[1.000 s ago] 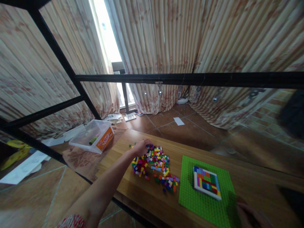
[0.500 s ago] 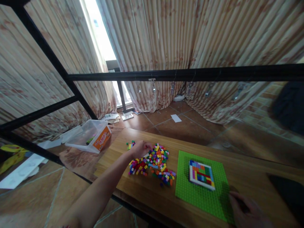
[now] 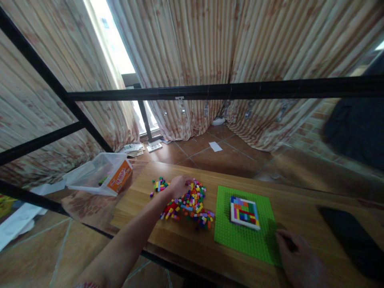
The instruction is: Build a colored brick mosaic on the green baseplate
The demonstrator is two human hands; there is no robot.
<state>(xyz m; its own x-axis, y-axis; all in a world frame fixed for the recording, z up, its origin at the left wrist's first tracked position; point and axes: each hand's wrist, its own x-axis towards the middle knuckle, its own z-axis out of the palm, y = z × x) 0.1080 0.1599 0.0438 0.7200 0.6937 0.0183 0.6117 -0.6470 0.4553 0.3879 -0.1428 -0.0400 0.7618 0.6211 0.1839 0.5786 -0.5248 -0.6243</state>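
Note:
My left hand (image 3: 181, 186) reaches into a loose pile of small coloured toy bricks (image 3: 196, 207). Its fingers are pinched together near a yellow brick; what they hold, if anything, is too small to tell. To the right of the pile lies a green studded baseplate (image 3: 226, 236). On it sits a flat square of bricks (image 3: 245, 213) with a partly white border and a multicoloured inside. At the baseplate's right edge is my right hand (image 3: 297, 256), dim and blurred, with curled fingers and the fingertips close to or touching the edge. Anything inside those fingers is hidden.
The wooden table (image 3: 168, 236) carries a dark flat object (image 3: 351, 240) on the right. Left of the table stands a clear plastic box (image 3: 90, 182) with an orange label. A black metal bar (image 3: 210, 91) crosses in front of the curtains (image 3: 192, 48). Papers lie on the tiled floor.
The view has shifted, so the table things appear a little farther left. My left hand has moved slightly right across the brick pile. My right hand stays by the baseplate's edge.

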